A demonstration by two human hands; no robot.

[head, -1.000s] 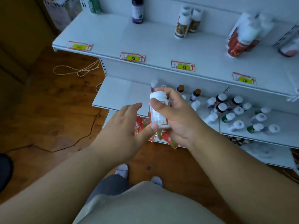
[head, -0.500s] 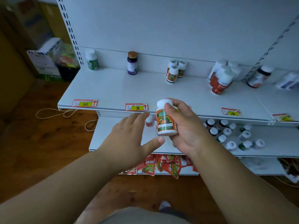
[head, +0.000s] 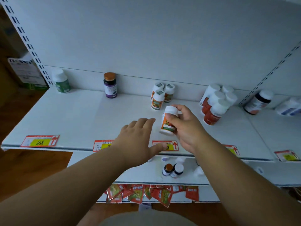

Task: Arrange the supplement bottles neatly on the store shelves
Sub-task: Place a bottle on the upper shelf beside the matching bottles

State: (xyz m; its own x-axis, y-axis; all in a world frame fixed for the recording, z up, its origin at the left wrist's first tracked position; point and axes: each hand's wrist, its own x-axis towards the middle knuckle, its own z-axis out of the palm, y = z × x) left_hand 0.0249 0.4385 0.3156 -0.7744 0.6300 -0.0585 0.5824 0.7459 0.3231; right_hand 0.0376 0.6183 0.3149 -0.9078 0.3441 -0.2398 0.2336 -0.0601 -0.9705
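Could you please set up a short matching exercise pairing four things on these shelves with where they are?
Things:
1. orange-label bottle
2. purple-label bottle
3. green-label bottle
4. red sachets

Places:
A. far left of the upper shelf, at the back
B. in the right hand
C. hanging below the lower shelf
D. back of the upper shelf, alone, right of the green one

Pairs: 1-B, 2-D, 3-A, 4-C

Both bare forearms reach up from the lower corners toward mid-frame. The left hand [head: 138, 141] is spread flat, palm down, fingers loose. The right hand [head: 184, 126], just right of centre, is curled closed in a grasp, thumb in front.
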